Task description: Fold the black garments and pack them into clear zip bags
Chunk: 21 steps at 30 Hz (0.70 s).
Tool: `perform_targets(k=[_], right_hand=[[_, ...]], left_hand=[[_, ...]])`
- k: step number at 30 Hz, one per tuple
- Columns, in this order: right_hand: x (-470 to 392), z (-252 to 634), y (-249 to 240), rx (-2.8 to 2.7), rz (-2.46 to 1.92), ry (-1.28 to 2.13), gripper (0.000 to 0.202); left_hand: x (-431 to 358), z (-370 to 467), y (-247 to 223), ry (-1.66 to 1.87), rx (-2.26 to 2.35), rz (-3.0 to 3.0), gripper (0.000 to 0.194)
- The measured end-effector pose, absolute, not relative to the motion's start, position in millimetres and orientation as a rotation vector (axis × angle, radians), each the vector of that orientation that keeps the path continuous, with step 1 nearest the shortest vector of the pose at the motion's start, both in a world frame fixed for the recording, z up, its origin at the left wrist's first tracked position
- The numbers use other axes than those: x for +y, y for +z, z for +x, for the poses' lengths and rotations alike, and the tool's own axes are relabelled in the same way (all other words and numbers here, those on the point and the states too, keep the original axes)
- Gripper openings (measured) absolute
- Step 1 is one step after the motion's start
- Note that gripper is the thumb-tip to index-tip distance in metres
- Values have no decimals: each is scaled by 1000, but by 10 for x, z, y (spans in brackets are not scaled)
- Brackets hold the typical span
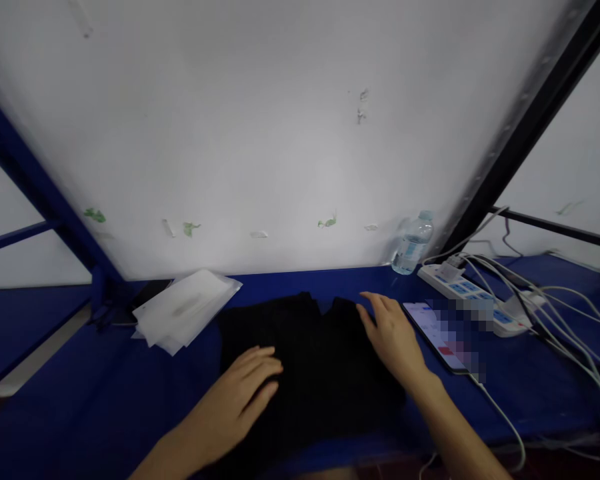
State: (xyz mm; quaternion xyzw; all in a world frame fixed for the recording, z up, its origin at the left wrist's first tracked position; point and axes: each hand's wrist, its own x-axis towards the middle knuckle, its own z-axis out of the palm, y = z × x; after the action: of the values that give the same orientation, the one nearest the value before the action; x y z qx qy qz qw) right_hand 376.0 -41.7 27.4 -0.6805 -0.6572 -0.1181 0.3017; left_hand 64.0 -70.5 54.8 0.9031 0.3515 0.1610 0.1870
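A black piece of clothing [325,373] lies spread on the blue shelf in front of me, with a notch in its far edge. My left hand [247,390] rests on its left part, fingers stretched out and slightly apart. Over the garment's far right edge lies my right hand [387,327], its thumb and fingers apart, pointing away and to the left. Neither hand shows anything gripped. The exact type of garment cannot be made out in the dark fabric.
Translucent plastic bags [185,310] are stacked at the back left. On the right are a phone [437,337] with its cable, a white power strip [470,300] trailing several cords, and a clear bottle [413,247] by the wall. Metal posts flank the blue shelf [290,279].
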Motion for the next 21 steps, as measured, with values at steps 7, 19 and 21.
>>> perform_targets(k=[7, 19, 21], right_hand=[[-498, 3460, -13, -1967, -1859, 12, 62], [-403, 3520, -77, -2036, -1986, 76, 73], [-407, 3532, -113, -2016, -1973, 76, 71]], left_hand=[[251, 1104, 233, 364, 920, 2748, 49], [669, 1166, -175, 309, 1074, 2754, 59], [686, 1142, -187, 323, 1066, 2764, 58]])
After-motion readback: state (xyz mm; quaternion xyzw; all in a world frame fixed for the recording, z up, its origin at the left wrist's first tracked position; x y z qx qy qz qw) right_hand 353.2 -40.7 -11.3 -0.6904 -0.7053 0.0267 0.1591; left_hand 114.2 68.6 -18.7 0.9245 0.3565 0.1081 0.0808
